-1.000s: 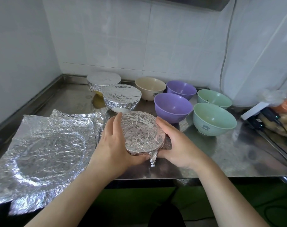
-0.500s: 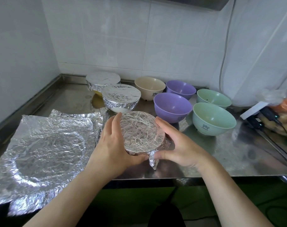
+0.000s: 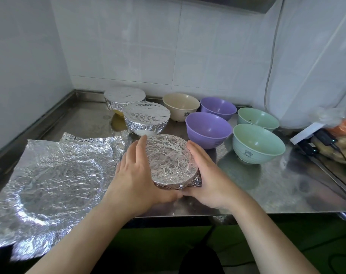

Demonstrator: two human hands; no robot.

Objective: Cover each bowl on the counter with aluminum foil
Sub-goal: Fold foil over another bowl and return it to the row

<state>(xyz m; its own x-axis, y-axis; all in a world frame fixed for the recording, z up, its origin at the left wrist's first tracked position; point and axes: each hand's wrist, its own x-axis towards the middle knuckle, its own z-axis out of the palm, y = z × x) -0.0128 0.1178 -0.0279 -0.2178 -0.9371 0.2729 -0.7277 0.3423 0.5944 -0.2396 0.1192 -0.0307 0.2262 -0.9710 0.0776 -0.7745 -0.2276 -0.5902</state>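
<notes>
A foil-covered bowl (image 3: 169,162) sits near the counter's front edge. My left hand (image 3: 137,173) cups its left side and my right hand (image 3: 205,175) cups its right side, thumbs meeting under the near rim. Two more foil-covered bowls (image 3: 146,119) (image 3: 124,96) stand behind it. A beige bowl (image 3: 181,107), two purple bowls (image 3: 208,129) (image 3: 218,108) and two green bowls (image 3: 258,143) (image 3: 258,119) stand uncovered to the right. Loose crinkled foil sheets (image 3: 55,175) lie at the left.
The steel counter (image 3: 276,190) has a raised lip along the left wall. At the far right lie a plastic bag of vegetables (image 3: 338,139), black cables and a small device (image 3: 324,137). A cord hangs down the tiled wall.
Both hands have pressed the loose foil flap at the front in under the rim. My thumbs now meet below the bowl, which has settled slightly to the right.
</notes>
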